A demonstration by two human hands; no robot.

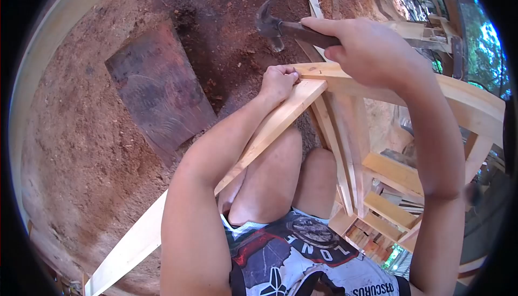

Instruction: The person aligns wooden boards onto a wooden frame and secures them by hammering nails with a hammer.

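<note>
My right hand (362, 48) is closed around the dark handle of a claw hammer (272, 26), raised to the right of my left hand. The hammer's head points left, its claw upward. My left hand (280, 84) is closed at the end of a long pale wooden board (286, 113), fingers pressed together near the joint. Whatever the fingertips pinch, if anything, is too small to make out. That board's end meets a wooden frame rail (372, 83) that curves off to the right in this view.
A dark, worn plank (162, 91) lies on the reddish dirt ground (81, 112) at left. Frame slats (396, 172) stand at the lower right beside my knees (275, 177). Timber pieces (426, 34) are stacked at the upper right.
</note>
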